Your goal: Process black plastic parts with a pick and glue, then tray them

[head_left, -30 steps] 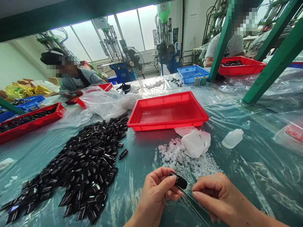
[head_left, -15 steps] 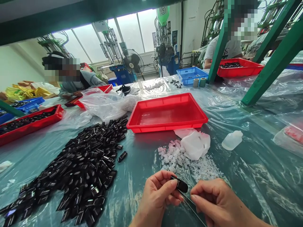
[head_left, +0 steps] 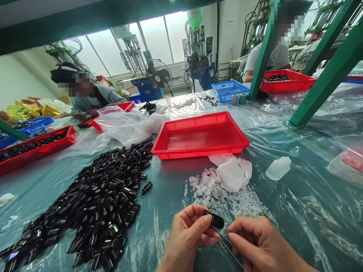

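Note:
My left hand (head_left: 190,234) pinches a small black plastic casing (head_left: 217,221) between thumb and fingers, its rounded end pointing right. Close beside it, the thumb and forefinger of my right hand (head_left: 255,240) are pressed together; whatever lies between the tips is too small to make out. A thin metal rod-like tool (head_left: 231,251) slants down from under the casing past my right fingers, and its grip is hidden. Just beyond my hands lie loose whitish plastic pieces (head_left: 208,189) and a heap of smaller clear bits (head_left: 245,202). A large pile of similar black casings (head_left: 104,196) spreads to the left.
A red tray (head_left: 198,154) stands ahead, with a crumpled white bag (head_left: 234,173) before it. To the right lies a translucent bottle (head_left: 278,168). Green posts (head_left: 320,75) rise at the right. Two co-workers sit across, near red trays. Plastic sheeting covers the table.
The black casing has shifted very slightly left and tilted a little in my left hand. The metal tool's lower end has moved slightly left. Both hands stay almost in place.

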Demonstrator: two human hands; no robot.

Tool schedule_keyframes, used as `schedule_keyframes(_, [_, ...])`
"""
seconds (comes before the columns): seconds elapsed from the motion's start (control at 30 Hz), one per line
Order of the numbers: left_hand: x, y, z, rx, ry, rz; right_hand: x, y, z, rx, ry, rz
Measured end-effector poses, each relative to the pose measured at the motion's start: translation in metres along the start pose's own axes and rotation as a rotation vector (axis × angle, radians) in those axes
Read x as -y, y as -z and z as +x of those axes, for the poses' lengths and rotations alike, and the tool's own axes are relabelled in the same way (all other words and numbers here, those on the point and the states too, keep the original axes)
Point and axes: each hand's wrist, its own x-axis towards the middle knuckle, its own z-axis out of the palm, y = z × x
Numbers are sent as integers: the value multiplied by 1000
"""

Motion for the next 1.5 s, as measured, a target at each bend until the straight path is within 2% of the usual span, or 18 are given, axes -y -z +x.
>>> schedule_keyframes(0.4, [-1,-2,-2,-11,3,20,0,-3,0,1,-17,78])
schedule_keyframes(0.8, [-2,-2,-1,-17,6,41,-3,2,2,55,27,44])
schedule_keyframes(1.3, [-3,-3,0,-8,12,57,3,4,2,62,50,10])
schedule_keyframes(1.5, [-2,-3,-1,-11,17,60,-2,5,4,59,80,-21])
